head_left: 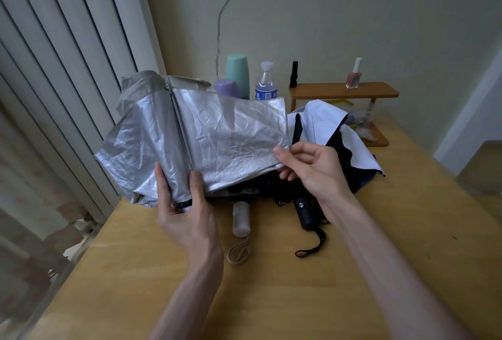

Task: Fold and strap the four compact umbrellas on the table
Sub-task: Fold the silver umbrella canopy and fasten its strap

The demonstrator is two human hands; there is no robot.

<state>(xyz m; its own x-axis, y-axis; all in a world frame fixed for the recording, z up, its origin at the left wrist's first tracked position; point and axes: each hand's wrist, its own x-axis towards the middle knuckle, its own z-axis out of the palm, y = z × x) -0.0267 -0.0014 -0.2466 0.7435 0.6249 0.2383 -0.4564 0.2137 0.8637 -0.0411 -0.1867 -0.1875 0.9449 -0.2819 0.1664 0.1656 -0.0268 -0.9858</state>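
head view: the left hand curls round the silver umbrella at its handle end, above the table. the right hand pinches 1 panel edge, stretched right of the left fingers. likely risk: the slick panel slips the pinch and the pleats bunch. the umbrella's long axis runs up and away from the left fingers, tip far.

Your silver umbrella covers the far ends of the white handle and the black handle at the frame's centre, so you cannot tell which canopy each joins. It also hides the lower part of the water bottle, whose label is too small to read. The counter runs off the bottom edge.
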